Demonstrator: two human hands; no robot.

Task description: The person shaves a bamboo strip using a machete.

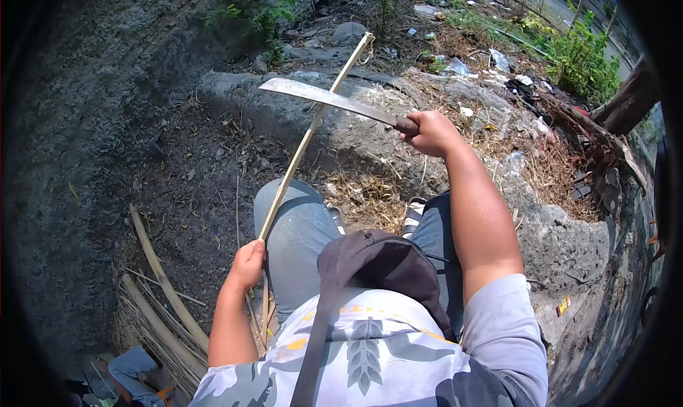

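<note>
The grip of the right hand (430, 131) is clamped on the dark handle of a machete (334, 99), arm stretched forward, the long grey blade pointing left and slightly up. The grip of the left hand (247, 263) is closed around the lower part of a thin bamboo strip (309, 135), beside the left knee. The strip runs diagonally from that hand up and to the right, over the left thigh, and its far end reaches a concrete ledge (341, 133) ahead of the person. The blade crosses the strip near its upper part; whether the edge actually touches the strip or sits just above it is hard to tell from this angle.

The person sits with knees in blue jeans (299, 229), a dark sling bag (380, 265) across the chest. On the bare ground at the left lies a bundle of split bamboo lengths (160, 300), near the left elbow. Dry straw (366, 201) lies between the feet, and litter and green weeds (580, 58) are scattered beyond the ledge.
</note>
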